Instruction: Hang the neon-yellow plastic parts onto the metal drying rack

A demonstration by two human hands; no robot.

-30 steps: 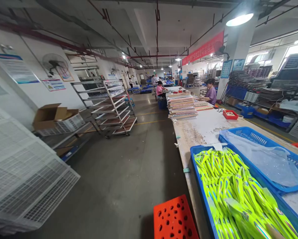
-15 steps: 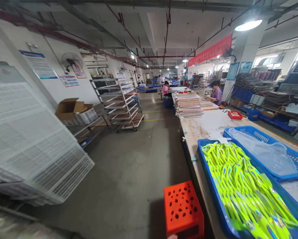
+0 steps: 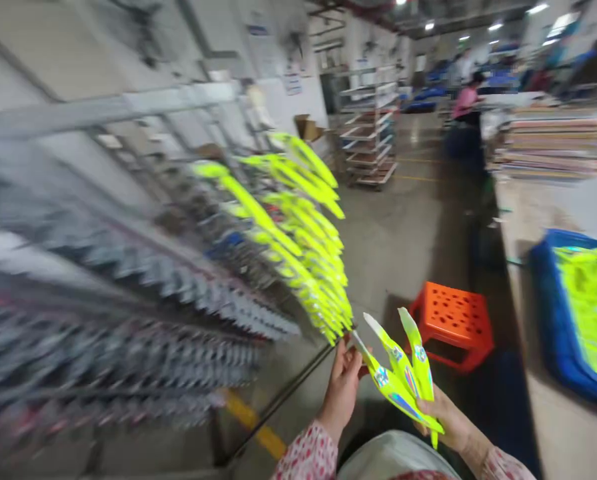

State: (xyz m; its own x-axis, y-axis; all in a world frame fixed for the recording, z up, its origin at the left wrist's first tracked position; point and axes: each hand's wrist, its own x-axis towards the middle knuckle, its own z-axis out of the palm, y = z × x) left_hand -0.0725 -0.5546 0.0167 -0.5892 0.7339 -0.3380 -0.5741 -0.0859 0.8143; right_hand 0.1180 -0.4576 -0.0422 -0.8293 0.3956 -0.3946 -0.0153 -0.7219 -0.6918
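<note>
My right hand (image 3: pixel 446 413) is closed around several slender yellow-green fish-shaped pieces (image 3: pixel 403 383) with pale tips and shiny printed patches. They fan upward from my fingers. My left hand (image 3: pixel 343 383) is pinched at the lower end of a row of similar yellow-green pieces (image 3: pixel 303 253) on a rack. The pale tip of one held piece reaches its fingertips. What exactly the left fingers grip is too small to make out. The row is smeared by motion.
Left of me, a blurred rack (image 3: pixel 178 287) carries dense rows of grey pieces. An orange perforated stool (image 3: pixel 456 320) stands on the floor beside the table (image 3: pixel 558 427). On the table are a blue basket (image 3: pixel 553 327) of yellow-green pieces and stacked boards (image 3: pixel 548 143). A shelf trolley (image 3: pixel 371 133) stands farther off.
My view has swung left and down. Both hands and sleeves are now visible, with yellow-green pieces in the right one. The rack beside me has come into view; the basket has shifted rightward in view.
</note>
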